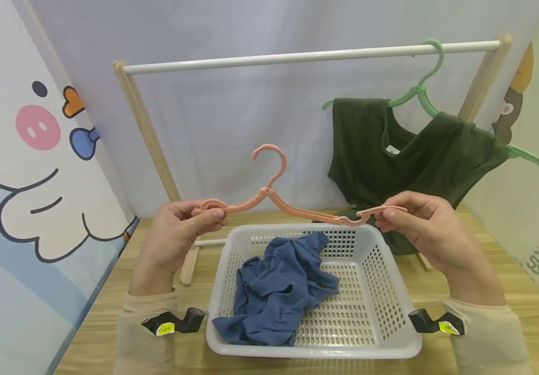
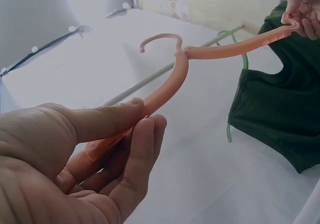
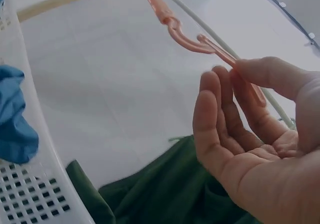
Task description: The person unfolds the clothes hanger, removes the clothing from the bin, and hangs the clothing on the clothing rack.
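Note:
A pink plastic hanger [image 1: 297, 210] is held up level above the basket, its hook pointing upward. My left hand [image 1: 174, 234] pinches its left arm between thumb and fingers; the left wrist view shows the thumb lying along the hanger arm [image 2: 167, 92]. At the other end, my right hand [image 1: 426, 229] pinches the hanger's thin end piece [image 3: 225, 57] between thumb and forefinger, the other fingers loosely bent. Below, a crumpled blue garment [image 1: 280, 291] lies in the left part of a white perforated basket [image 1: 313, 351].
Behind the basket stands a rack with a white rail [image 1: 274, 58] and wooden posts [image 1: 149, 133]. From its right part hangs a dark green sleeveless top [image 1: 381, 151] on a green hanger [image 1: 430, 65]. Under everything is a wood-grain table [image 1: 110, 312]; a cartoon-printed panel [image 1: 30, 198] stands left.

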Available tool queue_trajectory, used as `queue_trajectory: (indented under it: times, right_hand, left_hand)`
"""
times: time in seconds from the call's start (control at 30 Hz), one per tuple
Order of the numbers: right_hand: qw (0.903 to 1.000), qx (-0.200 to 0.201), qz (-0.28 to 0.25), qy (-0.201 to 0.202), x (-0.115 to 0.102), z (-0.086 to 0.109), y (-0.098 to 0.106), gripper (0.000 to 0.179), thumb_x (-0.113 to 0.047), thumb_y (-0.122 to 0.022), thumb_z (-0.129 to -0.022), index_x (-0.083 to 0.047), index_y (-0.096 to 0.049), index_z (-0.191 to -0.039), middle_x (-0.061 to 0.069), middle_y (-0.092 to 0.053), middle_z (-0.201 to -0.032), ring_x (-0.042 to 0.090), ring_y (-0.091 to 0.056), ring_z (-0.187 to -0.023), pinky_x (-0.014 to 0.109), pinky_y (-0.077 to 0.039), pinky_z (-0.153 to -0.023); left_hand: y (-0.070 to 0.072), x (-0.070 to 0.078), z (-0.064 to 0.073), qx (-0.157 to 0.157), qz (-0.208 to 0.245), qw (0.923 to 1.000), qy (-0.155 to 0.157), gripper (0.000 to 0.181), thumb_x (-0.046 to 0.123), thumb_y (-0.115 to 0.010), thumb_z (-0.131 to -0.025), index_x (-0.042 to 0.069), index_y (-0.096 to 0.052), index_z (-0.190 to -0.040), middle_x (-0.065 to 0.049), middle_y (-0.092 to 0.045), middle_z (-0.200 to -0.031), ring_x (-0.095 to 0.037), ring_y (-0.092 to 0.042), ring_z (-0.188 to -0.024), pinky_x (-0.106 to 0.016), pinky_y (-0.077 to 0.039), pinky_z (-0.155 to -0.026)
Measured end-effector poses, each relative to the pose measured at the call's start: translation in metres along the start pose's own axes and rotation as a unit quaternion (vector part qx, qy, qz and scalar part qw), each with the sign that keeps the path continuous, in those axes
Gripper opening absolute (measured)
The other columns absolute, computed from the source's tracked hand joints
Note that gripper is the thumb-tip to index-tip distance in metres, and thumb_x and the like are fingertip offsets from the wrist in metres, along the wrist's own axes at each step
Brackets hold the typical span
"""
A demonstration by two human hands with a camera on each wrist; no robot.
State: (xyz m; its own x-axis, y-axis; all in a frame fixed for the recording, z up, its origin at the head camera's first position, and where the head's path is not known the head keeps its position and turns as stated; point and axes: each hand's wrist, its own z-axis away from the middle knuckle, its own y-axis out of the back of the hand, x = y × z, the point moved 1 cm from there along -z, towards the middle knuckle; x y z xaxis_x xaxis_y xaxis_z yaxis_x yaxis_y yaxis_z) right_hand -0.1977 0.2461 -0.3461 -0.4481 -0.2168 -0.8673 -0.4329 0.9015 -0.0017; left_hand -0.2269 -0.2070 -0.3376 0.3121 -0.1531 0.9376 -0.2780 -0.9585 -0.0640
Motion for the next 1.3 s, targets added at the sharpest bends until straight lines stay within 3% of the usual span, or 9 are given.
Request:
queue_trajectory:
  times: [0.2,0.33,0.53,0.6,0.83,0.97,1.13,1.2,1.3]
  right_hand:
    - [0.9975,-0.011,-0.065,0.023,0.004,-0.006,-0.010,0.034,0.019,-0.044,-0.110,0.000,-0.072,-0.110,0.023,-0.080,-0.125,0.027,-0.081,-0.111,0.037,-0.065,-0.098]
    - [0.9902,-0.029,-0.129,0.046,0.004,-0.007,-0.011,0.037,0.020,-0.040,-0.110,0.003,-0.073,-0.111,0.027,-0.078,-0.129,0.028,-0.080,-0.113,0.037,-0.064,-0.101]
    - [0.9783,-0.034,-0.200,0.040,0.006,-0.005,-0.006,0.042,0.020,-0.036,-0.110,0.004,-0.075,-0.112,0.025,-0.077,-0.134,0.028,-0.079,-0.118,0.035,-0.062,-0.105]
    - [0.9785,-0.034,-0.200,0.039,0.007,-0.004,-0.005,0.042,0.020,-0.037,-0.110,0.005,-0.076,-0.113,0.025,-0.077,-0.134,0.029,-0.079,-0.119,0.035,-0.062,-0.105]
    - [0.9919,-0.037,-0.118,0.030,0.006,-0.003,-0.005,0.039,0.020,-0.044,-0.108,0.009,-0.073,-0.132,0.023,-0.077,-0.135,0.031,-0.078,-0.122,0.036,-0.061,-0.107]
    - [0.9969,0.000,-0.078,-0.004,0.003,-0.003,-0.008,0.046,0.021,-0.046,-0.106,0.004,-0.073,-0.140,0.014,-0.080,-0.132,0.026,-0.078,-0.122,0.034,-0.059,-0.110]
    - [0.9918,0.075,-0.099,0.028,0.000,-0.003,-0.009,0.041,0.022,-0.049,-0.106,0.008,-0.073,-0.137,0.016,-0.080,-0.129,0.028,-0.078,-0.121,0.034,-0.061,-0.107]
    - [0.9877,0.084,-0.123,0.049,-0.001,-0.003,-0.009,0.039,0.023,-0.048,-0.106,0.013,-0.070,-0.137,0.019,-0.079,-0.130,0.030,-0.078,-0.122,0.035,-0.062,-0.106]
    - [0.9873,0.092,-0.116,0.058,-0.003,-0.005,-0.013,0.039,0.024,-0.049,-0.105,0.015,-0.070,-0.137,0.020,-0.079,-0.129,0.031,-0.078,-0.122,0.035,-0.062,-0.106]
  left_hand:
    - [0.004,0.001,0.002,-0.005,0.033,0.9994,-0.009,0.029,-0.012,-0.066,-0.106,0.009,-0.087,-0.104,-0.007,-0.082,-0.099,-0.013,-0.080,-0.088,-0.031,-0.067,-0.090]
    - [0.006,0.000,0.003,-0.032,0.044,0.9983,-0.017,0.029,-0.013,-0.067,-0.105,0.008,-0.087,-0.102,-0.009,-0.081,-0.105,-0.014,-0.080,-0.088,-0.031,-0.067,-0.090]
    - [0.006,0.000,0.003,-0.078,0.016,0.9968,-0.008,0.030,-0.011,-0.068,-0.104,0.012,-0.088,-0.107,-0.007,-0.083,-0.100,-0.016,-0.079,-0.094,-0.034,-0.067,-0.091]
    - [0.007,0.000,0.003,-0.079,0.013,0.9967,-0.008,0.031,-0.011,-0.068,-0.104,0.013,-0.088,-0.106,-0.006,-0.083,-0.098,-0.016,-0.079,-0.094,-0.033,-0.067,-0.090]
    - [0.010,0.003,0.006,-0.064,0.025,0.9975,-0.014,0.028,-0.010,-0.067,-0.106,0.010,-0.087,-0.105,-0.009,-0.081,-0.106,-0.017,-0.079,-0.091,-0.031,-0.067,-0.088]
    - [0.009,0.003,0.005,-0.052,0.008,0.9986,-0.007,0.027,-0.011,-0.070,-0.104,0.010,-0.087,-0.102,-0.009,-0.081,-0.108,-0.018,-0.078,-0.094,-0.032,-0.067,-0.087]
    - [0.004,0.001,0.003,-0.040,-0.021,0.9990,0.004,0.024,-0.010,-0.075,-0.099,0.010,-0.088,-0.103,-0.008,-0.083,-0.106,-0.022,-0.077,-0.099,-0.036,-0.068,-0.087]
    - [0.001,0.000,0.002,-0.038,-0.032,0.9987,0.010,0.021,-0.008,-0.077,-0.099,0.008,-0.088,-0.104,-0.008,-0.084,-0.108,-0.023,-0.078,-0.099,-0.038,-0.068,-0.089]
    - [-0.007,-0.001,0.002,-0.036,-0.049,0.9980,0.019,0.015,-0.005,-0.081,-0.098,0.004,-0.087,-0.107,-0.008,-0.085,-0.106,-0.024,-0.081,-0.095,-0.040,-0.068,-0.091]
